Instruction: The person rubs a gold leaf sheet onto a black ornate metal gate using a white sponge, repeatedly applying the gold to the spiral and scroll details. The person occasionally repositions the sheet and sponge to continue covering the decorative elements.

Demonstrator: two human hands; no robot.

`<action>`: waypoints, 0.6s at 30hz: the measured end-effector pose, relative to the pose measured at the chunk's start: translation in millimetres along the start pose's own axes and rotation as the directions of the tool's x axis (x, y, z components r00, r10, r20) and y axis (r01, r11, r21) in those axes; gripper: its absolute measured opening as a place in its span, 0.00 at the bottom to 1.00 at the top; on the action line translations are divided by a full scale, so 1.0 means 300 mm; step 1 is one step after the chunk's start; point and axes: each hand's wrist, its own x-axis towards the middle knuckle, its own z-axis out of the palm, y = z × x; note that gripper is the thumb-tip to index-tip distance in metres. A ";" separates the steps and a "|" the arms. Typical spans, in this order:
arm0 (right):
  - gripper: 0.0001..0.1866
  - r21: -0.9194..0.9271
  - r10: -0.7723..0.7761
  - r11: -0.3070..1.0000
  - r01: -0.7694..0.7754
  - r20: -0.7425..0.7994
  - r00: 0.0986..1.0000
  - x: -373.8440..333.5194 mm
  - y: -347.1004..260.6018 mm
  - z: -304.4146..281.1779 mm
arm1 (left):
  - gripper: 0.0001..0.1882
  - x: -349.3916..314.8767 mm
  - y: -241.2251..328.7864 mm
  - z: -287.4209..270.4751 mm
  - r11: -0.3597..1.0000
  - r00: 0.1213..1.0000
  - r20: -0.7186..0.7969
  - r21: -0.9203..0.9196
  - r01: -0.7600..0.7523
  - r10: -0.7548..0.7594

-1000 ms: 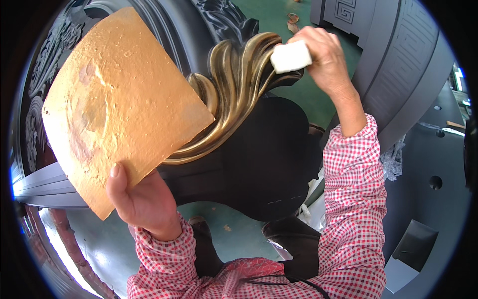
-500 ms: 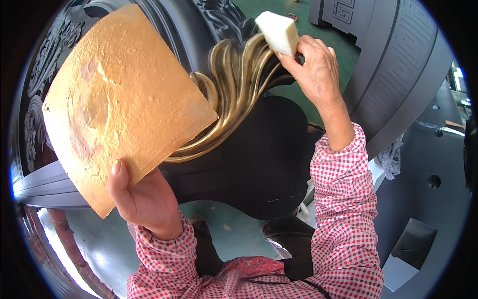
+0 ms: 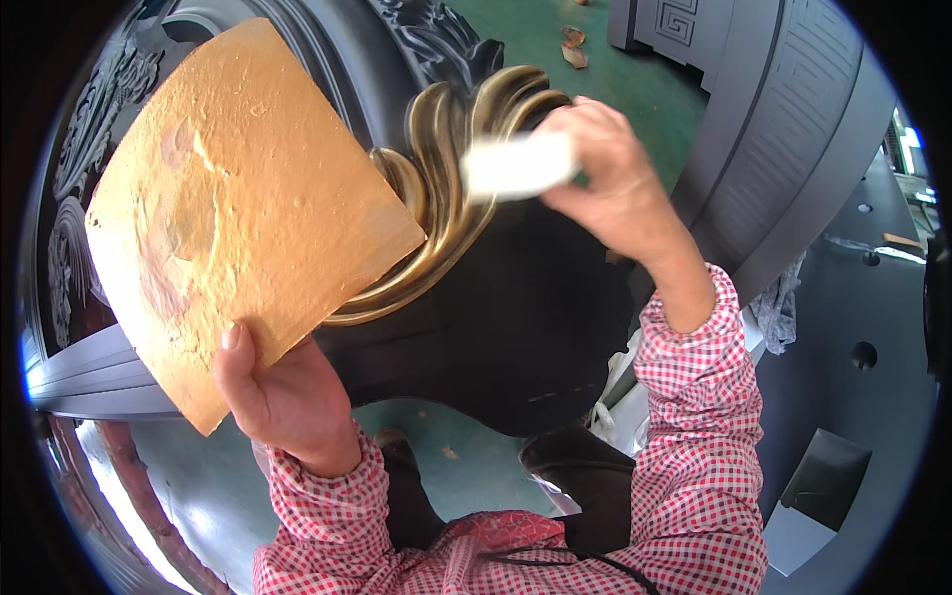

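Note:
A square board coated in gold paint (image 3: 268, 188) is gripped at its lower edge by my left hand (image 3: 293, 397), thumb on top. Its surface is lumpy, with bare brownish patches. My right hand (image 3: 615, 178) pinches a white sponge block (image 3: 521, 167), smeared by motion. The sponge is in front of carved scrollwork with a gold-bronze finish (image 3: 441, 149); whether it touches the carving I cannot tell. Those curling leaves belong to a large black furniture piece (image 3: 476, 307), and the board hides part of them.
Dark carved panels (image 3: 89, 129) rise at the left. At the right stand a grey piece with a fret pattern (image 3: 793, 129) and a dark surface with round holes (image 3: 823, 397). White plastic wrapping (image 3: 625, 416) lies by my right sleeve. Scraps (image 3: 574, 50) lie on the green floor.
My right hand has brought the sponge down and left, from the carving's upper tip to its middle. My left hand and the gold board have barely moved.

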 end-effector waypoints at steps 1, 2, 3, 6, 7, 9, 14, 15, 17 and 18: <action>0.08 0.139 0.180 0.976 -0.168 -0.076 0.981 -0.017 0.016 -0.019 | 0.25 0.000 0.000 -0.002 1.000 1.000 0.000 -0.003 0.004 -0.004; 0.10 0.199 0.289 0.945 -0.258 -0.148 0.946 -0.010 0.028 -0.060 | 0.25 -0.001 0.000 -0.003 1.000 1.000 -0.001 -0.005 0.008 -0.008; 0.11 0.248 0.344 0.922 -0.297 -0.175 0.922 -0.003 0.059 -0.087 | 0.26 -0.003 0.000 -0.002 1.000 1.000 -0.010 -0.007 0.010 -0.010; 0.10 -0.152 0.126 0.976 -0.159 -0.206 0.970 0.005 0.064 -0.064 | 0.26 -0.005 -0.004 0.002 1.000 1.000 -0.024 -0.003 0.006 -0.006; 0.10 -0.255 0.061 0.961 -0.104 -0.171 0.983 0.013 0.037 -0.033 | 0.26 -0.003 -0.004 0.003 1.000 1.000 -0.022 0.005 -0.001 0.001; 0.10 -0.352 -0.058 0.936 0.003 -0.144 0.988 0.019 0.034 0.027 | 0.26 -0.002 -0.004 0.001 1.000 1.000 -0.014 0.008 0.001 -0.001; 0.08 -0.090 -0.086 0.992 0.093 0.075 0.993 -0.005 -0.037 0.051 | 0.26 0.001 -0.006 -0.008 1.000 1.000 -0.020 0.008 -0.001 0.001; 0.08 -0.019 -0.110 0.993 0.113 0.118 0.987 -0.008 -0.046 0.041 | 0.26 0.000 -0.007 -0.006 1.000 1.000 -0.012 0.007 0.001 -0.001; 0.09 -0.108 -0.001 0.994 -0.008 -0.081 0.997 0.001 0.001 0.008 | 0.26 0.000 -0.006 -0.004 1.000 1.000 0.002 0.006 0.003 -0.003; 0.10 -0.060 0.049 0.997 -0.056 -0.121 0.991 0.006 0.040 -0.017 | 0.26 -0.001 -0.005 -0.004 1.000 1.000 -0.004 0.005 0.009 -0.009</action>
